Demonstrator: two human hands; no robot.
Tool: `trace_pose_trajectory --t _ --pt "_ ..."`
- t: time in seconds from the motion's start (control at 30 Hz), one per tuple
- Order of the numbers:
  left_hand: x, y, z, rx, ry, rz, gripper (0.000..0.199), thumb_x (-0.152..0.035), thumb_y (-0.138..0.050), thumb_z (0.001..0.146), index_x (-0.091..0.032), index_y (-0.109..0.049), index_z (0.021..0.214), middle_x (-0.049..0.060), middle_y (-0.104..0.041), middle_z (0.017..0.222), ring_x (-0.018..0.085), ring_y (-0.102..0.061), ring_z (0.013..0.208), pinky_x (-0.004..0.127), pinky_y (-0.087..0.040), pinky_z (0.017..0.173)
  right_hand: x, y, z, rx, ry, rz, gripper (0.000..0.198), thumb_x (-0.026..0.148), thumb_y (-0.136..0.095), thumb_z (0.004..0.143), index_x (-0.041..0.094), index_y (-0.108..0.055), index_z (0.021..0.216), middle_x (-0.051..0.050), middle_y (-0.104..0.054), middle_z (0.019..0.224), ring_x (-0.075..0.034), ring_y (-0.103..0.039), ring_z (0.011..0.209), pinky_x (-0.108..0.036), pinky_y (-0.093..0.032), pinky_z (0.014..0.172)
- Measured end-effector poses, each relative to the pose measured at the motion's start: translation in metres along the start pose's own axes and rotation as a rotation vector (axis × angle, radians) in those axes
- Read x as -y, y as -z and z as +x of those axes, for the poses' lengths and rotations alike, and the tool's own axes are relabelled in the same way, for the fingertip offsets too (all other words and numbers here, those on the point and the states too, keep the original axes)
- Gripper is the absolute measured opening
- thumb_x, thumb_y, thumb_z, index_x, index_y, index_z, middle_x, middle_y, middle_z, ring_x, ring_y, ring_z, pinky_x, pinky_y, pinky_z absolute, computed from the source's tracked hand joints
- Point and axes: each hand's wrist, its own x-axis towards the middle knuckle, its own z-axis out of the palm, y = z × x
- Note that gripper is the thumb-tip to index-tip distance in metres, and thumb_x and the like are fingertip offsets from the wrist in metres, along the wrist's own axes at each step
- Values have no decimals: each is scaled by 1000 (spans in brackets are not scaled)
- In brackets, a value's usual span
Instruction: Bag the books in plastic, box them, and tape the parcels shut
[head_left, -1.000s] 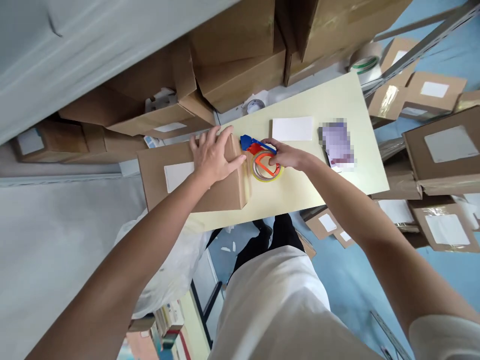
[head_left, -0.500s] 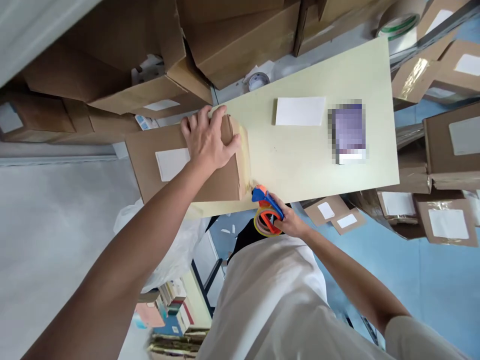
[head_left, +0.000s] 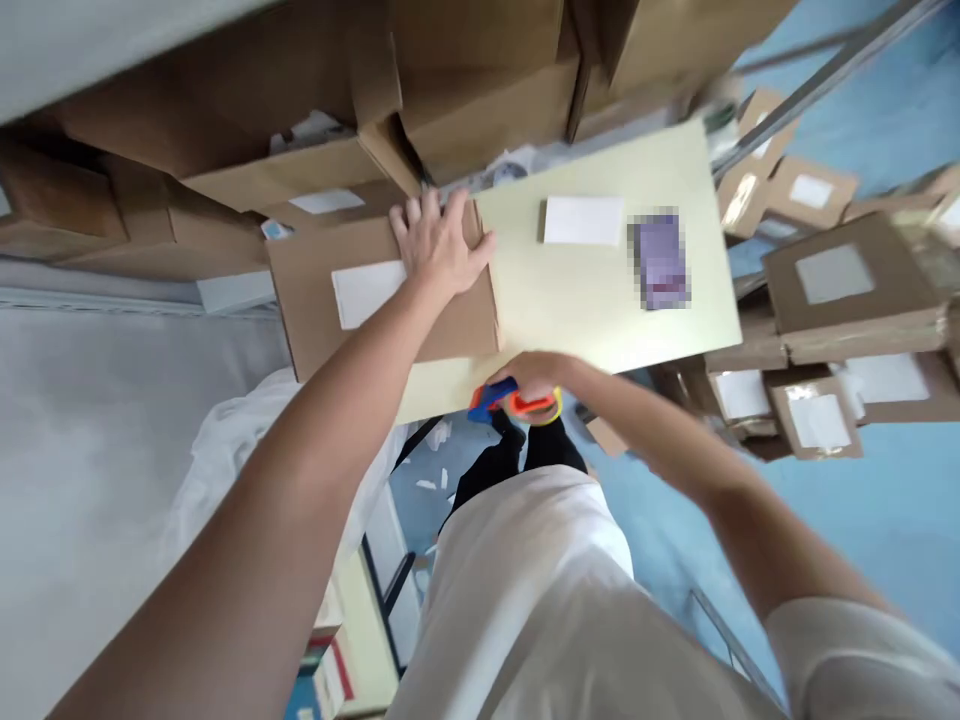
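A brown cardboard box [head_left: 465, 330] with a white label [head_left: 367, 292] lies on the pale table [head_left: 585, 330]. My left hand [head_left: 442, 240] rests on its top near the right end, fingers spread over the far edge. By the table's near edge, my right hand [head_left: 532, 375] is wrapped round a blue and orange tape dispenser [head_left: 491, 398], whose yellow-rimmed roll hangs below the hand. The dispenser's head points left, just in front of the box's near right corner. My right fingers are partly hidden behind the hand.
On the table are a white flat box [head_left: 583, 220] and a pixelated purple item [head_left: 661, 262]. Large open cartons [head_left: 480, 110] line the far side. Labelled boxes [head_left: 840, 285] are stacked at the right. A white plastic bag [head_left: 225, 450] hangs at the left near side.
My right hand has turned over and moved left with the tape dispenser, along the table's near edge. My left hand stays on the box. The whole view has shifted.
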Motion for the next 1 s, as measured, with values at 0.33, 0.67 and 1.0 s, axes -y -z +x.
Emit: trace_pose_trajectory --t 0.33,0.67,1.0 --pt "79 53 -90 -166 368 47 80 -53 -47 85 -13 -23 150 22 -9 159 41 -9 145 64 -13 111 102 120 -67 -189 183 -412 64 28 -55 82 30 -40 145 -7 -62 120 -29 -62 104 -45 -52 88" --pt "118 25 -144 -193 579 -67 75 -49 -53 80 -12 -37 143 22 -35 150 40 -33 137 53 -33 107 371 144 117 -706 710 -998 55 14 -56 77 9 -50 132 -22 -57 124 -38 -48 121 -57 -37 101" --pt "179 10 -194 -208 606 -634 87 -56 -40 86 -15 -3 153 18 -23 157 28 -45 134 39 -45 104 303 143 126 -784 715 -944 64 24 -53 80 16 -39 142 -18 -38 147 -34 -29 140 -57 -24 113"
